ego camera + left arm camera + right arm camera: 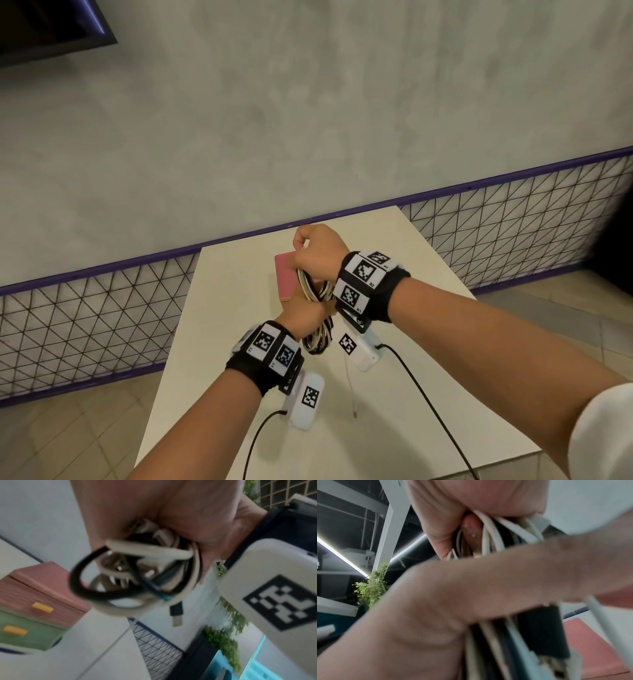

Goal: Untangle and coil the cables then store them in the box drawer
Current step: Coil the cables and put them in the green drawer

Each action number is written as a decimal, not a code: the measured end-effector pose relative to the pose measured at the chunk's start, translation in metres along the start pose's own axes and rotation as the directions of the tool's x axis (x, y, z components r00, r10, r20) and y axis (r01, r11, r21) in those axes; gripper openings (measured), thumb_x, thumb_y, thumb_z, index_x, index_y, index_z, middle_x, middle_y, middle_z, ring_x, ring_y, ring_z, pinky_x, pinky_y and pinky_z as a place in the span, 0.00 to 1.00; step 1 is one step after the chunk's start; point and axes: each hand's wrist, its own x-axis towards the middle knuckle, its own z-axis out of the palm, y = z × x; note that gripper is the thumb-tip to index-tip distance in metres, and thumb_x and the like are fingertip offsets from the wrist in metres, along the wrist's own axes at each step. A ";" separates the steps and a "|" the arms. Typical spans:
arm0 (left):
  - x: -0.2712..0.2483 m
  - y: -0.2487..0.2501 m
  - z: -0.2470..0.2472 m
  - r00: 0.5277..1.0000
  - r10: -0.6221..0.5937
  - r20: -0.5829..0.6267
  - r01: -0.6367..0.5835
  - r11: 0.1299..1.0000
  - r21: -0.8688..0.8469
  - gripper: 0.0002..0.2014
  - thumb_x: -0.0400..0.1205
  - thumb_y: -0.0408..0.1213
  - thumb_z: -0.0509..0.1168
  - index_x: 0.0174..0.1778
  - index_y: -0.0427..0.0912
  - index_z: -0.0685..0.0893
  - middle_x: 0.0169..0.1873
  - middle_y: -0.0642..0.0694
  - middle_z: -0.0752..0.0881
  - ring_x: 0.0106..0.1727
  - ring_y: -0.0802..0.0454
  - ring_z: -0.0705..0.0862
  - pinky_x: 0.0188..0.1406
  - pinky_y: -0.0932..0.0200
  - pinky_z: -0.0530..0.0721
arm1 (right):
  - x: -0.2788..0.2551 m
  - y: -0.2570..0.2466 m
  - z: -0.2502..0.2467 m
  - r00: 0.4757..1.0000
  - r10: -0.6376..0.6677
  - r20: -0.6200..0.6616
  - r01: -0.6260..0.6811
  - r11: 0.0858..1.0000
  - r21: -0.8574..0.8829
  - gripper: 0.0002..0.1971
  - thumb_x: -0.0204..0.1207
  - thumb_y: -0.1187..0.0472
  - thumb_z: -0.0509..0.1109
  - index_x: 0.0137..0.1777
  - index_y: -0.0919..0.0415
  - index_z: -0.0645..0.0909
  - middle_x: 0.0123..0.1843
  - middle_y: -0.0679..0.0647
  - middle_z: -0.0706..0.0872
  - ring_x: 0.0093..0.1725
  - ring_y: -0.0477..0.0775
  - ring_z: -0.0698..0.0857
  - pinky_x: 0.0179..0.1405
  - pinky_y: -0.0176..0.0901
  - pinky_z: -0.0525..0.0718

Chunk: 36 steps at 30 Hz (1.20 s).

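Observation:
A bundle of black and white cables [318, 339] hangs in loops above the white table [222, 342]. My left hand [301, 317] grips the bundle around its middle. My right hand [317, 251] holds the upper strands just above it, fingers curled round them. The left wrist view shows the looped cables [137, 574] in my left hand [154, 513], with a USB plug [176, 618] dangling. In the right wrist view my right hand [471, 500] clutches white strands [491, 536], and the left hand [471, 588] crosses below. The box drawer [286, 277] stands behind the hands; its pink and green drawers [42, 588] are closed.
A thin white cable end [352, 394] trails down toward the table under my right wrist. A grey wall and a purple-framed mesh fence [102, 308] run behind the table. Tiled floor lies on both sides.

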 end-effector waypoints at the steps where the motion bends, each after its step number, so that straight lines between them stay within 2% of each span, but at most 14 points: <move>1: -0.001 0.001 0.001 0.999 -0.037 -0.013 0.037 0.999 -0.015 0.16 0.71 0.27 0.69 0.36 0.57 0.80 0.40 0.42 0.86 0.50 0.40 0.85 0.59 0.33 0.82 | 0.001 -0.001 -0.001 1.000 -0.006 -0.002 0.006 1.000 -0.004 0.10 0.61 0.69 0.71 0.33 0.58 0.72 0.27 0.51 0.75 0.26 0.53 0.74 0.27 0.39 0.74; 5: -0.001 -0.001 0.006 0.997 -0.077 -0.008 0.075 0.988 -0.135 0.13 0.75 0.25 0.64 0.39 0.51 0.80 0.42 0.39 0.87 0.51 0.34 0.85 0.60 0.37 0.83 | 0.002 0.000 -0.003 1.000 0.010 0.026 -0.010 1.000 0.005 0.12 0.63 0.67 0.73 0.33 0.57 0.71 0.28 0.51 0.76 0.26 0.52 0.76 0.27 0.40 0.76; 8: 0.001 -0.004 0.002 0.997 -0.073 -0.002 0.070 0.966 -0.247 0.10 0.73 0.24 0.65 0.40 0.44 0.85 0.42 0.34 0.87 0.43 0.40 0.87 0.46 0.48 0.86 | 0.000 0.002 -0.004 0.999 0.019 0.043 -0.025 0.992 0.128 0.15 0.66 0.55 0.78 0.43 0.57 0.74 0.31 0.53 0.80 0.24 0.52 0.79 0.22 0.39 0.76; 12: 0.003 -0.010 -0.007 0.995 -0.066 0.074 0.088 0.932 -0.351 0.09 0.78 0.28 0.67 0.31 0.39 0.82 0.27 0.37 0.76 0.27 0.48 0.84 0.34 0.55 0.84 | -0.008 0.012 -0.007 0.991 0.088 0.103 -0.120 0.925 0.361 0.29 0.69 0.32 0.68 0.58 0.54 0.73 0.51 0.54 0.85 0.47 0.53 0.84 0.43 0.46 0.82; 14: 0.008 -0.015 -0.011 0.989 -0.124 0.082 0.148 0.881 -0.450 0.14 0.78 0.35 0.68 0.25 0.40 0.81 0.27 0.37 0.74 0.24 0.47 0.83 0.26 0.55 0.85 | -0.016 0.029 -0.004 0.955 0.141 0.263 -0.254 0.845 0.470 0.36 0.68 0.26 0.61 0.57 0.60 0.74 0.42 0.56 0.83 0.37 0.56 0.81 0.32 0.44 0.78; 16: 0.014 -0.020 -0.014 0.984 -0.162 0.068 0.173 0.822 -0.543 0.17 0.75 0.43 0.70 0.23 0.40 0.78 0.26 0.37 0.75 0.23 0.48 0.82 0.25 0.57 0.84 | -0.030 0.048 0.005 0.900 0.148 0.410 -0.348 0.811 0.470 0.38 0.67 0.22 0.55 0.47 0.61 0.76 0.33 0.55 0.78 0.30 0.56 0.77 0.32 0.46 0.76; 18: 0.017 -0.018 -0.017 0.984 -0.178 0.008 0.146 0.777 -0.612 0.14 0.74 0.45 0.71 0.31 0.39 0.79 0.23 0.43 0.78 0.25 0.49 0.80 0.28 0.58 0.84 | -0.047 0.067 0.017 0.890 0.115 0.440 -0.322 0.843 0.430 0.33 0.73 0.26 0.52 0.48 0.57 0.78 0.33 0.55 0.80 0.26 0.55 0.76 0.26 0.39 0.79; 20: 0.019 -0.012 -0.025 0.984 -0.170 -0.062 0.083 0.727 -0.682 0.09 0.78 0.42 0.68 0.36 0.42 0.79 0.21 0.49 0.77 0.23 0.54 0.78 0.25 0.62 0.82 | -0.062 0.089 0.025 0.931 0.075 0.356 -0.228 0.884 0.409 0.25 0.79 0.34 0.54 0.51 0.55 0.79 0.27 0.51 0.76 0.19 0.49 0.67 0.17 0.34 0.66; 23: 0.025 -0.007 -0.051 0.965 -0.189 -0.179 -0.019 0.634 -0.773 0.13 0.83 0.40 0.63 0.31 0.49 0.77 0.18 0.54 0.72 0.17 0.57 0.72 0.19 0.65 0.77 | -0.081 0.133 0.019 0.979 0.064 0.196 -0.108 0.968 0.227 0.14 0.84 0.50 0.58 0.42 0.54 0.80 0.18 0.41 0.72 0.19 0.40 0.68 0.26 0.34 0.66; 26: 0.029 -0.014 -0.064 0.941 -0.246 -0.234 -0.035 0.616 -0.787 0.10 0.82 0.41 0.64 0.34 0.49 0.74 0.20 0.53 0.70 0.18 0.56 0.71 0.20 0.62 0.79 | -0.097 0.168 0.014 0.983 0.027 0.184 -0.018 0.999 -0.050 0.13 0.85 0.52 0.56 0.42 0.51 0.77 0.23 0.44 0.73 0.24 0.41 0.70 0.33 0.37 0.71; 29: 0.028 -0.019 -0.051 0.896 -0.318 -0.309 -0.018 0.670 -0.742 0.07 0.80 0.45 0.67 0.41 0.49 0.77 0.25 0.51 0.73 0.20 0.57 0.76 0.26 0.59 0.79 | -0.101 0.169 0.022 0.936 0.031 0.350 0.060 0.968 -0.245 0.12 0.86 0.53 0.53 0.54 0.51 0.79 0.29 0.44 0.73 0.31 0.43 0.73 0.38 0.35 0.73; 31: 0.028 -0.018 -0.045 0.864 -0.337 -0.375 -0.003 0.740 -0.672 0.09 0.80 0.48 0.67 0.48 0.48 0.78 0.30 0.50 0.76 0.23 0.57 0.81 0.30 0.58 0.80 | -0.100 0.157 0.029 0.867 0.065 0.494 0.108 0.943 -0.314 0.15 0.86 0.54 0.51 0.62 0.52 0.78 0.39 0.45 0.80 0.40 0.48 0.78 0.44 0.36 0.73; 34: 0.029 -0.026 -0.042 0.814 -0.333 -0.475 0.092 0.883 -0.461 0.19 0.77 0.52 0.69 0.57 0.42 0.83 0.41 0.35 0.87 0.45 0.45 0.88 0.45 0.46 0.86 | -0.088 0.127 0.025 0.785 0.028 0.618 0.288 0.868 -0.405 0.16 0.85 0.56 0.53 0.63 0.54 0.81 0.57 0.58 0.87 0.55 0.60 0.82 0.55 0.44 0.75; 36: 0.026 -0.038 -0.039 0.818 -0.235 -0.525 0.124 0.963 -0.237 0.21 0.76 0.49 0.71 0.57 0.36 0.85 0.51 0.26 0.87 0.59 0.32 0.84 0.55 0.39 0.83 | -0.072 0.097 0.017 0.789 -0.064 0.610 0.383 0.829 -0.408 0.15 0.83 0.58 0.56 0.58 0.55 0.84 0.56 0.58 0.88 0.54 0.60 0.83 0.53 0.44 0.77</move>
